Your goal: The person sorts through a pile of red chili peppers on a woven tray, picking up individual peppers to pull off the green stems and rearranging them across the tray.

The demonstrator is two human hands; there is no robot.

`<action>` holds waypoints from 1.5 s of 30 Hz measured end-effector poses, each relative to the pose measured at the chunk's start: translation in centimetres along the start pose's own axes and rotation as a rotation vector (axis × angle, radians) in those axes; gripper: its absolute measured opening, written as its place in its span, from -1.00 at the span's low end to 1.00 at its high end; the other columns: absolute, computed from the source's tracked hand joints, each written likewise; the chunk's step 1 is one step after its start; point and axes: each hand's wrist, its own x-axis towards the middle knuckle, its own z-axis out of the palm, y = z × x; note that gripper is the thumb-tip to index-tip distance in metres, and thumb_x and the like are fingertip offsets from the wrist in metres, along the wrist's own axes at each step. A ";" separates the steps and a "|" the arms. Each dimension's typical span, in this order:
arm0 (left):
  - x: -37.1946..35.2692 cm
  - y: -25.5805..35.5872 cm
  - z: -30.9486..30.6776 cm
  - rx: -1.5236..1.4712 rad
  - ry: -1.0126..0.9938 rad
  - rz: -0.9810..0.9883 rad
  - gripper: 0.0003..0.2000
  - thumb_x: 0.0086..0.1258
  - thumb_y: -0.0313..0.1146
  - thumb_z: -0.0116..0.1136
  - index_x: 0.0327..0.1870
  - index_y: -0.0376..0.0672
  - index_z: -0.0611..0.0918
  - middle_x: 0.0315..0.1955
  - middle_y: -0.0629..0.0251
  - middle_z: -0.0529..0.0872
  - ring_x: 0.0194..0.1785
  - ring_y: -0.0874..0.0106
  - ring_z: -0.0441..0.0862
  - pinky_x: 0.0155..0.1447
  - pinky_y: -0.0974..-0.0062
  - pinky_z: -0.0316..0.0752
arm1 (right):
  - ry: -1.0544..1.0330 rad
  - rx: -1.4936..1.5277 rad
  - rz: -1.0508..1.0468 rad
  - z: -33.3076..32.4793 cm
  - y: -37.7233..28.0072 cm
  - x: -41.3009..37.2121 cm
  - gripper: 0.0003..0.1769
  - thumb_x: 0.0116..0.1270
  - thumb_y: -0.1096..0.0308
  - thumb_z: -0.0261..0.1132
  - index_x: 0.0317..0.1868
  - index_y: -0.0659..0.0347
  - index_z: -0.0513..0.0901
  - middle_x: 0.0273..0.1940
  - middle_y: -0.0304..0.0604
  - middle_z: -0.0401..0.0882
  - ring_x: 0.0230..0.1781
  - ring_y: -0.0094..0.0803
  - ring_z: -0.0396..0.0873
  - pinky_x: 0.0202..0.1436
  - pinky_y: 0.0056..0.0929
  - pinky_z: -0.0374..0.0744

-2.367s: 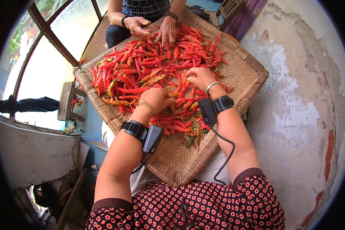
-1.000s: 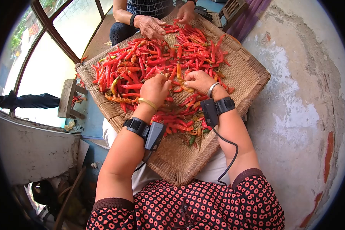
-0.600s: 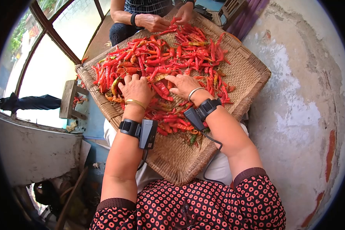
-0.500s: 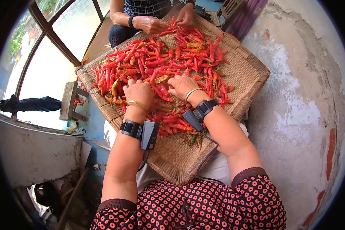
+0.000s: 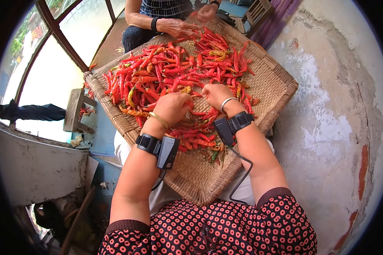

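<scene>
A woven basket tray (image 5: 200, 176) rests across the lap, heaped with red chili peppers (image 5: 144, 80), a few of them yellow or orange. Over the middle of the heap is my left hand (image 5: 174, 107), its fingers curled together around what may be a red pepper. Close to its right, my right hand (image 5: 218, 94) has thumb and fingertips drawn together above the peppers; anything between them is too small to make out. Both wrists carry a bracelet and a strapped black device.
Across the tray, another person's hands (image 5: 178, 28) are at its far edge, one touching peppers. A wooden stool (image 5: 74, 111) and a dark umbrella (image 5: 40, 113) are at the left by the window. A worn wall (image 5: 323, 127) rises at the right.
My left hand has moved right and turned inward, and my right hand has shifted slightly right. The other person's left-side hand has moved right over the peppers.
</scene>
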 end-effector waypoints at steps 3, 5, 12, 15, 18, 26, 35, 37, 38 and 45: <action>0.4 0.4 -0.2 -0.199 0.126 0.006 -0.83 0.03 -0.48 0.12 -0.30 -0.20 0.55 -0.48 0.19 0.61 -0.38 0.28 0.58 -0.30 0.43 0.46 | -0.004 0.816 -0.099 -2.4 2.6 -0.3 -0.70 0.08 0.42 0.22 -0.12 0.21 0.49 -0.35 -0.15 0.56 -0.40 -0.48 0.54 -0.43 -0.55 0.51; 0.3 0.2 0.0 -0.332 0.211 -0.057 -0.80 0.10 -0.53 0.13 -0.21 -0.24 0.53 -0.46 0.23 0.64 -0.39 0.46 0.59 -0.29 0.56 0.46 | 0.187 1.467 -0.114 -3.3 2.9 -0.5 -0.67 0.13 0.37 0.22 -0.07 0.26 0.46 -0.34 -0.21 0.53 -0.45 -0.61 0.50 -0.56 -0.69 0.45; 1.2 -0.5 0.8 -0.746 0.371 -0.370 -0.84 0.15 -0.48 0.14 -0.26 -0.29 0.53 -0.49 0.26 0.64 -0.42 0.58 0.56 -0.33 0.63 0.45 | -0.020 1.173 -0.085 -1.8 1.2 -0.1 -0.67 0.21 0.24 0.19 -0.09 0.27 0.50 -0.43 -0.32 0.51 -0.54 -0.67 0.46 -0.60 -0.73 0.37; 1.2 -0.7 1.1 -0.892 0.358 -0.345 -0.86 0.19 -0.52 0.09 -0.23 -0.30 0.52 -0.38 0.31 0.63 -0.33 0.61 0.55 -0.26 0.67 0.45 | -0.145 1.062 -0.142 -1.8 -1.7 -1.2 -0.71 0.19 0.28 0.21 -0.13 0.26 0.50 -0.41 -0.32 0.52 -0.51 -0.67 0.45 -0.52 -0.68 0.42; 1.4 0.0 0.5 -1.139 0.322 -0.322 -0.85 0.21 -0.56 0.05 -0.19 -0.27 0.51 -0.32 0.33 0.61 -0.24 0.60 0.54 -0.16 0.68 0.45 | -0.184 1.144 -0.229 -1.3 -2.7 -1.4 -0.76 0.17 0.34 0.23 -0.17 0.25 0.51 -0.39 -0.34 0.53 -0.48 -0.67 0.43 -0.43 -0.65 0.44; 1.5 0.4 1.1 -1.316 0.297 -0.292 -0.85 0.24 -0.50 0.06 -0.18 -0.24 0.52 -0.28 0.35 0.61 -0.18 0.59 0.53 -0.13 0.67 0.43 | -0.248 1.128 -0.191 -1.3 -2.6 -1.2 -0.81 0.14 0.34 0.23 -0.27 0.24 0.54 -0.53 -0.34 0.51 -0.60 -0.66 0.41 -0.54 -0.65 0.42; 0.8 -0.9 2.3 0.267 0.156 -0.236 -0.73 0.00 -0.34 0.17 -0.23 -0.13 0.54 -0.27 0.21 0.58 -0.19 0.20 0.47 -0.05 0.33 0.38 | 0.168 1.333 0.041 -2.5 3.4 0.5 -0.72 0.15 0.25 0.23 -0.23 0.29 0.56 -0.38 -0.16 0.58 -0.51 -0.51 0.54 -0.50 -0.56 0.50; 0.8 -0.9 2.4 0.324 0.059 -0.281 -0.75 0.01 -0.34 0.15 -0.23 -0.12 0.54 -0.25 0.20 0.58 -0.19 0.22 0.47 -0.04 0.33 0.38 | 0.123 0.368 0.028 -1.7 3.4 0.7 -0.66 0.04 0.14 0.29 -0.23 0.18 0.59 -0.27 -0.09 0.59 -0.33 -0.30 0.57 -0.23 -0.36 0.53; 0.7 -1.0 2.6 0.323 0.063 -0.291 -0.78 0.03 -0.33 0.13 -0.26 -0.10 0.56 -0.30 0.21 0.59 -0.21 0.22 0.48 -0.06 0.33 0.38 | 0.013 0.111 0.104 -1.0 3.3 0.8 -0.62 -0.05 0.07 0.33 -0.24 0.09 0.61 -0.20 -0.07 0.57 -0.20 -0.22 0.54 -0.11 -0.30 0.49; 0.9 -1.6 2.8 0.343 -0.089 -0.228 -0.87 0.04 -0.28 0.10 -0.46 -0.09 0.62 -0.42 0.25 0.63 -0.22 0.24 0.52 -0.19 0.34 0.44 | -0.079 -0.132 0.221 0.3 2.2 0.6 -0.79 0.02 0.21 0.27 -0.36 0.13 0.58 -0.25 -0.15 0.58 -0.14 -0.22 0.50 -0.13 -0.25 0.47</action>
